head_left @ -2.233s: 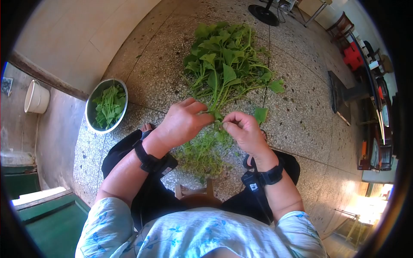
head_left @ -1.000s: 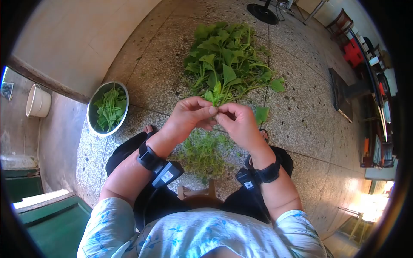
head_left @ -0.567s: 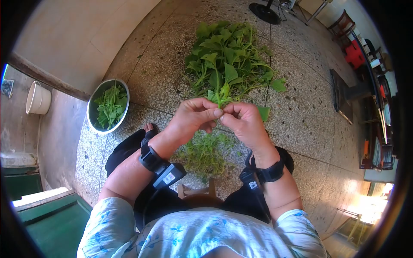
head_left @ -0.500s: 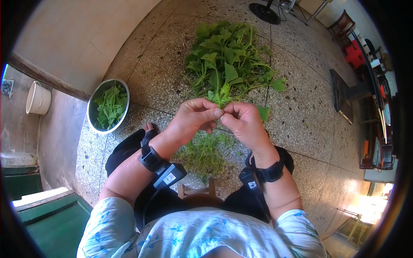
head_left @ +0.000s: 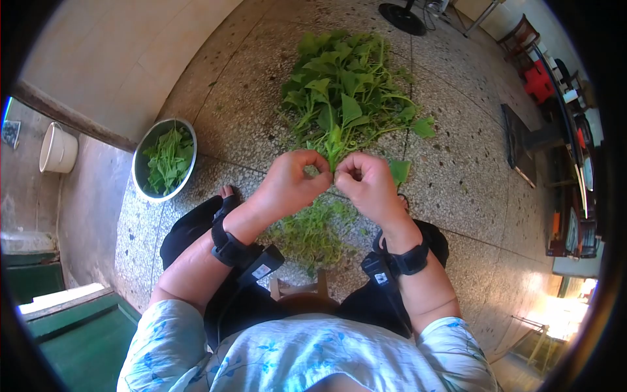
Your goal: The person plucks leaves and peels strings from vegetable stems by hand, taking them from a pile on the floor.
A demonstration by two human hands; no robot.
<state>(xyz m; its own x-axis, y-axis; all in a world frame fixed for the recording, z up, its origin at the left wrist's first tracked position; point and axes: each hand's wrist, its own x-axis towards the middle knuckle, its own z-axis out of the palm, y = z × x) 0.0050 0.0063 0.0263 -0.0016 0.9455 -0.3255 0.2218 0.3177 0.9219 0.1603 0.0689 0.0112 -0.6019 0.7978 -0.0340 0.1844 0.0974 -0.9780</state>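
Between my two hands is a leafy green shoot (head_left: 334, 144), standing upright with its pale stem toward me. My left hand (head_left: 295, 179) pinches the stem between thumb and curled forefinger. Close against it, my right hand (head_left: 370, 181) has thumb and forefinger pressed together at the same stem; the exact contact is too small to make out. Just beyond lies a big heap of leafy vine greens (head_left: 346, 81) on the speckled floor. Below my hands is a low pile of thin green scraps (head_left: 312, 232). A single loose leaf (head_left: 400, 171) lies beside my right hand.
A metal basin (head_left: 135, 171) with picked greens (head_left: 170, 160) stands on the floor at left. Farther left is a white bucket (head_left: 59, 149). A round black stand base (head_left: 401, 19) is at the far top. Furniture, including a red stool (head_left: 539, 83), lines the right side.
My fingertips have shifted slightly on the stem. The left fingers are now more rounded, with the left thumb drawn back a little from the right hand.
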